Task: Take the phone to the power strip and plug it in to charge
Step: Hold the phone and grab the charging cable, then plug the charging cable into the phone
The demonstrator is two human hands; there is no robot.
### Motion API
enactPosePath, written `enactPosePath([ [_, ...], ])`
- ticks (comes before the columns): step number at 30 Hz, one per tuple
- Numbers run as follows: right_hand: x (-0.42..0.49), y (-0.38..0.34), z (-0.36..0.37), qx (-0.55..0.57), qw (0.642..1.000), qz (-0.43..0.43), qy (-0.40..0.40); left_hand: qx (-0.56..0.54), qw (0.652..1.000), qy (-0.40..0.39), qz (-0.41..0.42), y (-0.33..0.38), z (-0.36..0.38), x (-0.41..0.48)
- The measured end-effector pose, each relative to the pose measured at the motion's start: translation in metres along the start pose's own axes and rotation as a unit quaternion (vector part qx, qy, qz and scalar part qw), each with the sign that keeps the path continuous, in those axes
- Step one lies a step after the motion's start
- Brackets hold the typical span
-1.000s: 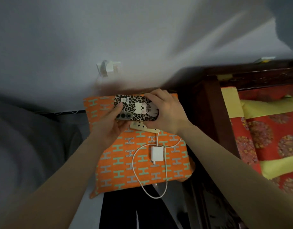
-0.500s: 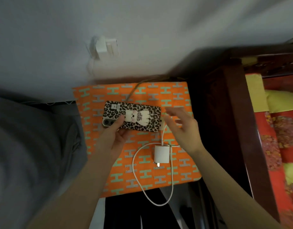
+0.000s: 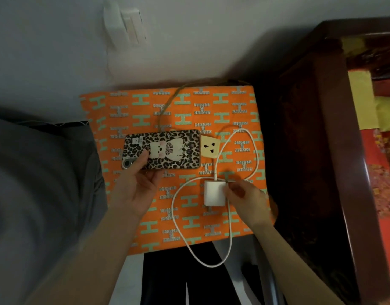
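Note:
The phone (image 3: 167, 148), in a leopard-print case with a cartoon figure, lies face down across the cream power strip (image 3: 209, 148), whose right end shows a socket. My left hand (image 3: 135, 188) grips the phone's left end, thumb on its back. A white charger brick (image 3: 214, 193) lies on the orange cushion (image 3: 233, 102), and its white cable (image 3: 178, 219) loops around it. My right hand (image 3: 248, 199) pinches the brick's right side with fingertips.
The cushion sits against a white wall with a white wall plug (image 3: 130, 25) above it. A dark wooden bed frame (image 3: 317, 150) with red and yellow bedding stands right. Grey fabric (image 3: 35, 194) lies to the left. The strip's brownish cord (image 3: 167, 104) runs toward the wall.
My right hand let go of the phone and dropped to the charger brick. The phone came down over the power strip, held by my left hand alone. The view tilted downward.

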State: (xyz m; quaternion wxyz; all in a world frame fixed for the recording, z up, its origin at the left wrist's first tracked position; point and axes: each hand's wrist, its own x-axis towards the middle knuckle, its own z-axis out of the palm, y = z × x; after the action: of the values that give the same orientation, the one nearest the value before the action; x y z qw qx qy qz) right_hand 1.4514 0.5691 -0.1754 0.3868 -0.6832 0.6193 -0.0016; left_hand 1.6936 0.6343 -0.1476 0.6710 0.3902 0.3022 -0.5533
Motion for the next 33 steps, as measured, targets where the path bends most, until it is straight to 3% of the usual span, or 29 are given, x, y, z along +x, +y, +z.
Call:
enactPosePath([
  [3, 0.005, 0.004, 0.003, 0.061, 0.998, 0.013, -0.018, -0.005, 1.000, 0.009, -0.002, -0.002, 0.000, -0.003],
  [8, 0.009, 0.005, 0.003, 0.209, 0.965, 0.145, -0.057, -0.036, 0.999, 0.003, -0.006, -0.004, -0.001, -0.007],
  [12, 0.002, -0.023, -0.018, 0.251, 0.966, 0.056, -0.003, -0.055, 0.998, -0.017, -0.016, -0.003, -0.005, -0.008],
  [15, -0.008, -0.064, -0.041, 0.346, 0.934, -0.078, -0.047, -0.052, 0.998, -0.034, -0.024, -0.002, -0.007, -0.009],
  [19, -0.019, -0.110, -0.057, 0.318, 0.931, -0.171, -0.053, -0.045, 0.998, -0.039, -0.026, 0.000, -0.007, -0.009],
  [33, -0.016, -0.122, -0.050, 0.128, 0.952, -0.276, 0.030, -0.019, 0.998, -0.045, -0.032, 0.007, -0.012, -0.011],
])
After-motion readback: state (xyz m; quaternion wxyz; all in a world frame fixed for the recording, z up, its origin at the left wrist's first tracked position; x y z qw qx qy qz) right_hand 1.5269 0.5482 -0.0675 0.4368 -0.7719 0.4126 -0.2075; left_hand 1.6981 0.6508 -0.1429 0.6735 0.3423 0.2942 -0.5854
